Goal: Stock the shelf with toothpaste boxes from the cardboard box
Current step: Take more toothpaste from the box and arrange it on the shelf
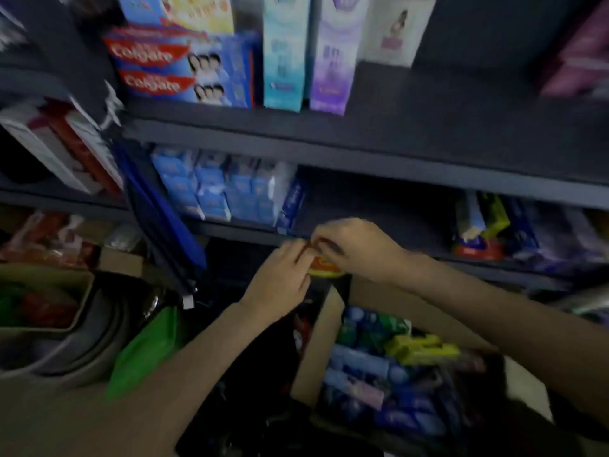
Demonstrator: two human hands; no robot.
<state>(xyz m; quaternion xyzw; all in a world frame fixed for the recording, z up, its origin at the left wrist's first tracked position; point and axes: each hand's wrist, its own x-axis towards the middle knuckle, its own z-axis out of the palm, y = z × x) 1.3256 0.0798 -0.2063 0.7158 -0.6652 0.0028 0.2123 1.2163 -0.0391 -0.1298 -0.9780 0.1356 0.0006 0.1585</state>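
It is dim in here. The dark shelf [395, 150] soaks up most of the light, and the space under it is almost black. The brightest spots are the tall pale boxes [333, 51] up top and the red toothpaste boxes [184, 70] beside them, so the light seems to fall from above. Everything looks smeared, as if the camera shook. The words on the red boxes can still be read, but only just. The left hand [280, 275] and right hand [356, 249] are soft and fuzzy. The things in the cardboard box [316, 344] are blurry blobs of blue and yellow. The edges bend and tilt, and the corners go darker.
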